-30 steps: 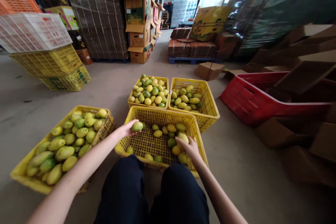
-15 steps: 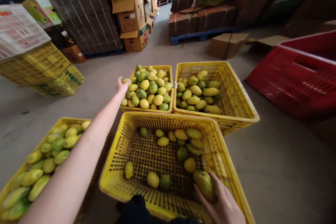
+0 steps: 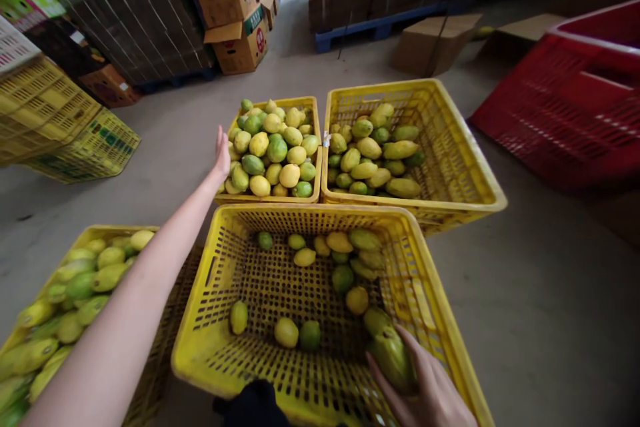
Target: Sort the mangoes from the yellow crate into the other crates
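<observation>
My left hand [image 3: 221, 155] is stretched out at the left rim of the back-left yellow crate [image 3: 319, 167], its fingers straight and nothing visible in them. Round yellow and green lemons [image 3: 259, 144] are heaped in that crate, right beside the hand. In the near yellow crate [image 3: 220, 213], my right hand [image 3: 430, 380] is wrapped round a large greenish-yellow lemon [image 3: 393, 355]. Another green lemon [image 3: 377, 320] lies just beyond it. Several more lemons [image 3: 287, 332] are scattered over the near crate's perforated bottom.
The back-right yellow crate [image 3: 480, 195] holds longer lemons [image 3: 401, 149]. A full crate of lemons [image 3: 80, 285] stands at the left under my forearm. Stacked crates [image 3: 50, 97] are at far left, a red crate [image 3: 560, 100] at right, and cardboard boxes [image 3: 235, 47] behind.
My left hand has opened and the lemon at its fingers is no longer seen in it. The view has tilted down slightly. My right hand still holds its lemon.
</observation>
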A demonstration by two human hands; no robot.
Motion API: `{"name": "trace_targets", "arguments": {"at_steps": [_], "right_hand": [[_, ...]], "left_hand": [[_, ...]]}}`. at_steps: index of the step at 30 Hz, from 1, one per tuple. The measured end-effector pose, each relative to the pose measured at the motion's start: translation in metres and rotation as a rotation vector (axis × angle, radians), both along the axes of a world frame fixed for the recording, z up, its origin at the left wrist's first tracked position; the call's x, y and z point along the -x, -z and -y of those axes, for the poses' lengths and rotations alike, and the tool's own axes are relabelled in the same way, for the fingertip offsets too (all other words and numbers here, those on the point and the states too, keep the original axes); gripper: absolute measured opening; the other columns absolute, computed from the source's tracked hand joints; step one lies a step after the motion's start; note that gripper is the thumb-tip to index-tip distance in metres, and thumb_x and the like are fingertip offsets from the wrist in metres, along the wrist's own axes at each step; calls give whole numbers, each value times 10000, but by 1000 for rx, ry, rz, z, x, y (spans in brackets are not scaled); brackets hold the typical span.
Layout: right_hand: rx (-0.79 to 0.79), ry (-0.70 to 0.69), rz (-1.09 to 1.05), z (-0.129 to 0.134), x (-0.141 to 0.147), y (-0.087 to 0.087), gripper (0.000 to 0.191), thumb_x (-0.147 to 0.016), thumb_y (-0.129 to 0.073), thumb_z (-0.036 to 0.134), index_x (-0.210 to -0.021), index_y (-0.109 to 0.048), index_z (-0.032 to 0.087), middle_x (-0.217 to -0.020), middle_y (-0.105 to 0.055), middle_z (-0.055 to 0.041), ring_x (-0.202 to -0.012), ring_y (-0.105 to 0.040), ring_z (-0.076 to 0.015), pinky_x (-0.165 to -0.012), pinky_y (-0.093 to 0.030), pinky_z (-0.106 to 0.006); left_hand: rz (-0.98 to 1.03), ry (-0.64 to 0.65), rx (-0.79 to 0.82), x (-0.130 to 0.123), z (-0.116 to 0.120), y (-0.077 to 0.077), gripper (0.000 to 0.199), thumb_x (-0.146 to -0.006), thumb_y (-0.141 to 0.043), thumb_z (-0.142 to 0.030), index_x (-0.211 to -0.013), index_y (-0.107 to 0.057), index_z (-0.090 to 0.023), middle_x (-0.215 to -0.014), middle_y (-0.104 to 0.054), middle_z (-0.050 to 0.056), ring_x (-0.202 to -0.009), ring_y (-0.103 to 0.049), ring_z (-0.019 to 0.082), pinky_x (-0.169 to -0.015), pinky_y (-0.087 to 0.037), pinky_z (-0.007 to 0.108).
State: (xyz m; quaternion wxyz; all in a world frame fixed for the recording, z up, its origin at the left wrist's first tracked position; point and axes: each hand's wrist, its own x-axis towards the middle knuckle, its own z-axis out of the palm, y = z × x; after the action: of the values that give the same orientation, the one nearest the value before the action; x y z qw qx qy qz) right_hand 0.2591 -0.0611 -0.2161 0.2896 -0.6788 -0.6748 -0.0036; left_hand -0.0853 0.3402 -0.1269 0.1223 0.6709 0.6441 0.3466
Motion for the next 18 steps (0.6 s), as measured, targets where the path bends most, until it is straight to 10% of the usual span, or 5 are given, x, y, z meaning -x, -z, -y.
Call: {"name": "trace_targets", "arguments": {"at_steps": [12,18], "right_hand": [[339,69,-184,-6,10,-10,537,-777,-586,493,-1211,-515,183,-1093,-688,-116,-964,-678,-280,-795,-548,-383],[478,91,-250,-8,20,-25,540,-730,-637,439,-1184,-493,184,-1010,-688,-125,-941,-667,-299,-794,-520,-401]], "left_hand": [[-240,222,254,55,369,60,485,-933,-339,-464,-1336,-421,-208,-1364,-493,116,-1298,-439,256,-1104,-343,472],[-487,298,292,59,420,73,403,-962,-282,-376,-1124,-605,-197,-1176,-655,89,-1135,-572,234,-1094,-280,516]]}}
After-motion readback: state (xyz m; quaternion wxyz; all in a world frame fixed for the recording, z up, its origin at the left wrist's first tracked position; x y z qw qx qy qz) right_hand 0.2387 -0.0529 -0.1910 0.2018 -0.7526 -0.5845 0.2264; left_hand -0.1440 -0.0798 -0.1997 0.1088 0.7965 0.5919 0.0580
